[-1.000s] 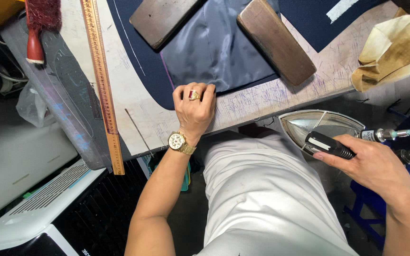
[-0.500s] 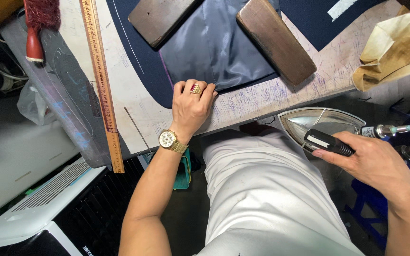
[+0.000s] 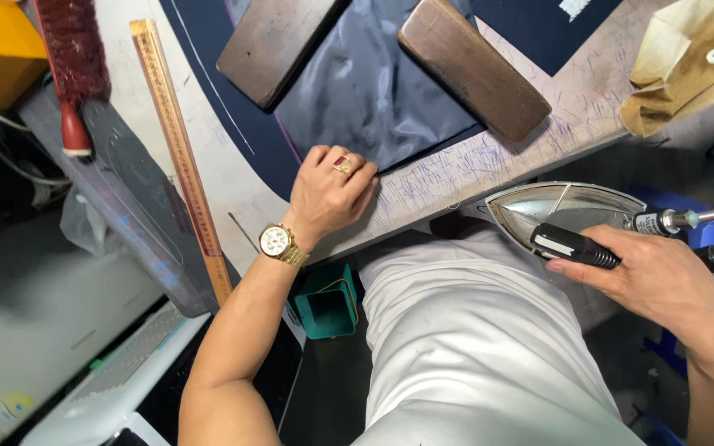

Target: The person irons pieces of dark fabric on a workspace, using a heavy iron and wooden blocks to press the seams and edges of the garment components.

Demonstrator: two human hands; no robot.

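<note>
1. At the near edge of the work table (image 3: 473, 161), the left hand (image 3: 328, 194) lies palm-down, fingers loosely curled and resting on the lower edge of the grey lining fabric (image 3: 373, 91). It pins the cloth and grips nothing.
2. Right hand (image 3: 663, 277) is wrapped closed around the black handle of the steam iron (image 3: 568, 215), held off the table, beside the lap, soleplate level.
3. Change since a second ago: the left hand has slid slightly leftward along the fabric edge and flattened; the iron sits in much the same place off the table edge. The view has also shifted, bringing a green bin (image 3: 326, 301) under the table into sight. Judgement: the cloth is being steadied while the iron has not yet come to it.
4. Count: two wooden blocks (image 3: 473, 66) weighting the lining, one at each upper side; one wooden ruler (image 3: 182, 157); one red-handled brush (image 3: 72, 74); one iron; one piece of navy cloth (image 3: 249, 124) under the lining, chalk-marked.
5. One gold watch (image 3: 278, 241) and one ring, both on the left hand.
</note>
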